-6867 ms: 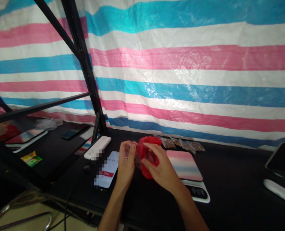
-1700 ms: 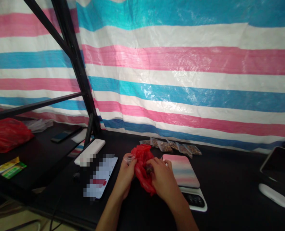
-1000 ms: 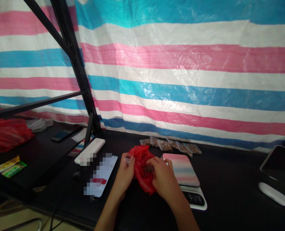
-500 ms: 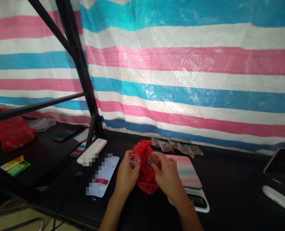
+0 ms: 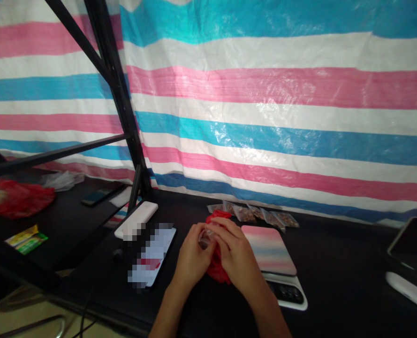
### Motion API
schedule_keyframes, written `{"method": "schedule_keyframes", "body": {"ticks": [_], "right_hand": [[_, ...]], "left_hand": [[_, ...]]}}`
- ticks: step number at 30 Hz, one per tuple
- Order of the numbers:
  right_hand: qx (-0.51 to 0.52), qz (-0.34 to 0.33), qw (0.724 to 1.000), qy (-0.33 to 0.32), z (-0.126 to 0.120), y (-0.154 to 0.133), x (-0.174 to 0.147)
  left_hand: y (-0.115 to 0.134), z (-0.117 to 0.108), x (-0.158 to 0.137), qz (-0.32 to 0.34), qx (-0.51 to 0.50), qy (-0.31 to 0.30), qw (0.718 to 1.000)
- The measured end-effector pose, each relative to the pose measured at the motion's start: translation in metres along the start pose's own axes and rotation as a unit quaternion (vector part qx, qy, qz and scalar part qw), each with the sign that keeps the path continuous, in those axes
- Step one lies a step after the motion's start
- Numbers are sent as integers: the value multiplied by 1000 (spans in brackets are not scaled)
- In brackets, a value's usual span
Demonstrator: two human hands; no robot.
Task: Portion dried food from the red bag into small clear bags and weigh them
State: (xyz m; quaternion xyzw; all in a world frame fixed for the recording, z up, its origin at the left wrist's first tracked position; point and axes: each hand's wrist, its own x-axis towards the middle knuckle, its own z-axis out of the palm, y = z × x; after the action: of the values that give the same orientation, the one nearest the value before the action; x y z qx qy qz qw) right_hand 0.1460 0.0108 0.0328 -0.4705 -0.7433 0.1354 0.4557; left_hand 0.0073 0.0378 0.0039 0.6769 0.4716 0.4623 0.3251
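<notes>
On the black table (image 5: 342,277), a white scale (image 5: 269,251) with a pastel top serves as the landmark. Just left of the scale, the left hand (image 5: 193,253) is curled closed around a small clear bag (image 5: 205,238). The right hand (image 5: 234,249), between that bag and the scale, meets it with bent fingers; whether they grip anything cannot be told. A crumpled red bag (image 5: 220,272) lies left of the scale, partly hidden by the hands. Beyond the scale sits a row of filled clear sachets (image 5: 245,214). Further left of the scale are a phone (image 5: 162,253) and a white slab (image 5: 145,217); well right of it, a white rounded case (image 5: 408,289).
</notes>
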Motion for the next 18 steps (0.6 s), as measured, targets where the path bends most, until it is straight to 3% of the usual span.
{"method": "schedule_keyframes", "body": {"ticks": [14,18], "right_hand": [[8,87,995,56,-9,8,3],[-30,117,993,8,-7,11,0]], "left_hand": [[-4,-4,1,30,14,112,993],[1,-10,3,32,29,151,988]]}}
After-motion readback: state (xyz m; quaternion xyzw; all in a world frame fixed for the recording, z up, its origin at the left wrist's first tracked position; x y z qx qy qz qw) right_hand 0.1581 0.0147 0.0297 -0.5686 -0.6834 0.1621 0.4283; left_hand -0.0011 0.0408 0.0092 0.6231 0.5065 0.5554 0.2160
